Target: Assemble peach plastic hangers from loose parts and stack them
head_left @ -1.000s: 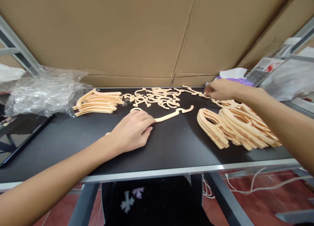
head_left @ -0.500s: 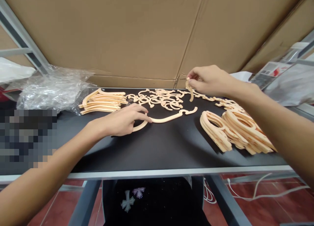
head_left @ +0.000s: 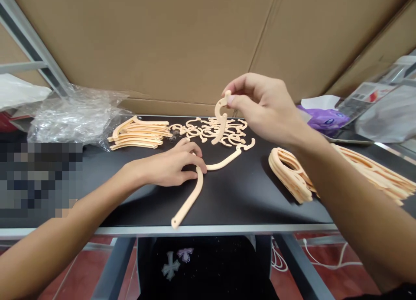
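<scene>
Black tabletop (head_left: pixel 234 200) backed by cardboard sheets (head_left: pixel 162 44). Near centre, left hand (head_left: pixel 169 167) low on it, fingertips closed together on a curved hanger arm (head_left: pixel 190 200), one end out toward 6 o'clock at the near edge. Up at 12 o'clock, right hand (head_left: pixel 263 107), thumb and forefinger clamped on a small hook piece (head_left: pixel 221 118), above the loose pile of hooks (head_left: pixel 201 131). Stacked arms (head_left: pixel 139 133) at 10 o'clock, stacked hangers (head_left: pixel 289 174) at 3 o'clock
</scene>
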The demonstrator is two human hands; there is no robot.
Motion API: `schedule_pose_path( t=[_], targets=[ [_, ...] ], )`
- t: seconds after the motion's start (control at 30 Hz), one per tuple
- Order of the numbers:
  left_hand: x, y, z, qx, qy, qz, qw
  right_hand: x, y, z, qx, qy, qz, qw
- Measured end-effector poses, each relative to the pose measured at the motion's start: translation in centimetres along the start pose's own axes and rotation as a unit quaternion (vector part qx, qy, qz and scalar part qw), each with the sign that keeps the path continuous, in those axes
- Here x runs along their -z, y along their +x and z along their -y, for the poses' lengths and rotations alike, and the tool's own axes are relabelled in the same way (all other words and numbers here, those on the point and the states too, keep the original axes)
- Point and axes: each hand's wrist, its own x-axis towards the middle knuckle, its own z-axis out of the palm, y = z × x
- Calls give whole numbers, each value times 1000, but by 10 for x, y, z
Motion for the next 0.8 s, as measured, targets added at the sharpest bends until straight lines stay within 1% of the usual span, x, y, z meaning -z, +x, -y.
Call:
schedule_pose_path(
  t=[0.07, 0.17, 0.27, 0.47, 0.63, 0.7, 0.8],
  targets=[
    [-2, 1, -2, -17, -9, -3, 1000, -4, -10, 2, 8, 31, 3, 999],
    [-7, 3, -4, -59, -9, -18, 998, -9, -21, 2, 4, 48, 10, 999],
    [-13, 4, -8, -103, 7, -43, 994, -9, -27, 2, 16, 53, -8, 998],
    [-23, 7, -18, -147, 68, -79, 984, -2, -34, 4, 36, 8, -58, 998],
    [-25, 8, -28, -165, 91, -96, 977, -2, -37, 2, 81, -17, -126, 989],
    [-25, 8, -31, -187, 108, -102, 971, -3, -37, 1, 78, -27, -134, 987],
    [-25, 8, -35, -213, 144, -123, 959, -3, -38, 0, 70, -51, -128, 988]
  ],
)
